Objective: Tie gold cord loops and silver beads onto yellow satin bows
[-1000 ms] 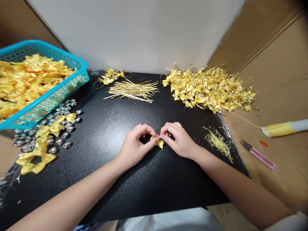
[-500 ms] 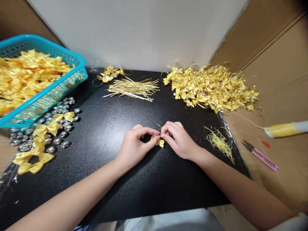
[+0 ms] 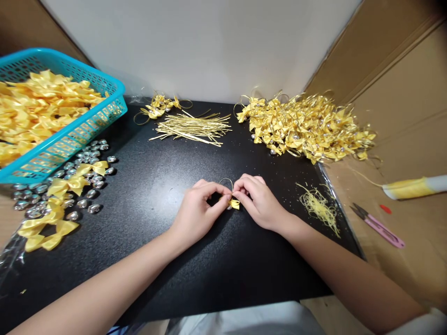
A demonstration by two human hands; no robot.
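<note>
Over the middle of the black table (image 3: 157,218), my left hand (image 3: 199,209) is closed, thumb and forefinger pinching a small yellow ribbon bow (image 3: 235,204). My right hand (image 3: 258,202) is closed too, its fingertips meeting the left ones just above the bow. It seems to pinch the thin gold cord there, though the exact grip is hidden. A loop of gold cord (image 3: 226,179) arches up behind the fingertips. Part of the bow is covered by the left thumb, and a small silvery bit shows under it.
At left stands a turquoise basket (image 3: 120,104) of yellow bows, with silver bells (image 3: 94,209) and loose bows (image 3: 52,241) beside it. Gold cords (image 3: 192,128) and finished bows (image 3: 303,128) lie at the back. Thread scraps (image 3: 319,204), pink snips (image 3: 380,228) and a thread spool (image 3: 412,187) are right.
The hands stay almost in place, fingertips still together. The bow between them has turned slightly, and the cord loop behind shows a little more plainly.
</note>
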